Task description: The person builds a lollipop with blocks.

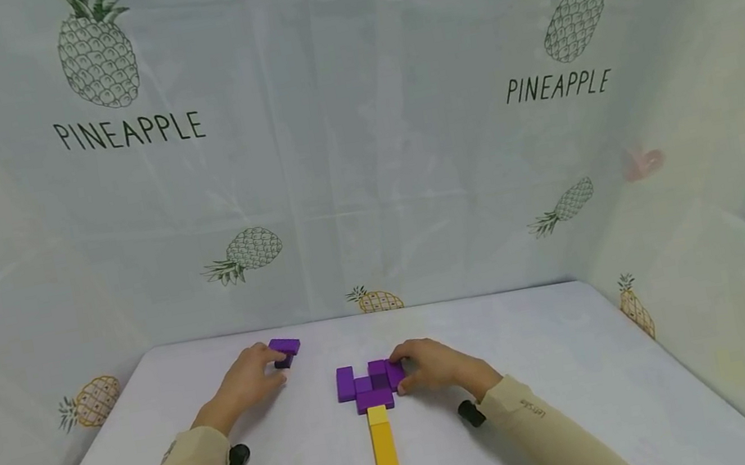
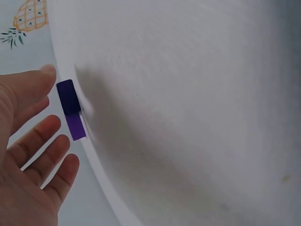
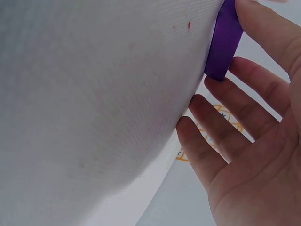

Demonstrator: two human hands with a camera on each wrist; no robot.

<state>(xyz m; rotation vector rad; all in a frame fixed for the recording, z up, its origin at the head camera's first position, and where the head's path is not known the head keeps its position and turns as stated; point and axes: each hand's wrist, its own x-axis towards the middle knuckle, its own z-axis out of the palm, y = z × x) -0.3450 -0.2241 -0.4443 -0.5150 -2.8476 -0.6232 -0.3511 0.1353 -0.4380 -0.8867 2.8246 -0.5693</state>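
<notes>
At the back left, two purple blocks (image 1: pixel 285 347) lie one partly over the other. My left hand (image 1: pixel 252 378) is right beside them; in the left wrist view its fingers (image 2: pixel 59 176) are loosely spread, and the thumb tip is near the darker block face (image 2: pixel 69 97). Mid-table, several purple blocks form a cluster, with a front block (image 1: pixel 375 401) and a left block (image 1: pixel 344 384). My right hand (image 1: pixel 436 362) pinches the cluster's rightmost purple block (image 1: pixel 395 375) between thumb and fingers. The right wrist view shows that purple block (image 3: pixel 225 42) between the thumb and fingertips.
A small yellow block (image 1: pixel 377 414) and a long yellow block (image 1: pixel 386 460) run in line from the cluster toward me. The white table (image 1: pixel 594 384) ends at a hanging sheet (image 1: pixel 371 141) printed with pineapples. A dark wrist camera (image 1: pixel 472 413) sits below the right wrist.
</notes>
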